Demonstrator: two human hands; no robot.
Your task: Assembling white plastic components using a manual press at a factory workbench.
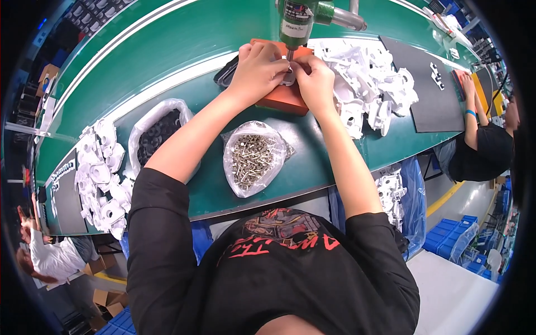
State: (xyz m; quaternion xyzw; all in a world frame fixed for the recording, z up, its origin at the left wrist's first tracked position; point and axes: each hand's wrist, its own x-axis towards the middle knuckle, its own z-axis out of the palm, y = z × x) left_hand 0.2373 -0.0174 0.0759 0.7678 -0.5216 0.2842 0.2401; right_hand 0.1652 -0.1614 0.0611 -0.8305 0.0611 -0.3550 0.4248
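A small white plastic part (288,78) rests on an orange block (285,100), directly beneath the metal tip of a green press (297,25). My left hand (258,75) grips the part from the left, its fingers closed and partly over the block. From the right, my right hand (317,81) pinches at the same part, thumb and forefinger close to the press tip. The fingers cover much of the part. Nearer me stands a clear bag of metal screws or pins (254,159). A bag of black round pieces (159,134) lies by my left forearm.
White plastic parts are heaped at right (363,78) and left (100,173) on the green table (301,162). A black mat (430,100) carries small pieces. Co-workers sit at far right (483,139) and far left (56,257). Blue crates (449,234) stand on the floor.
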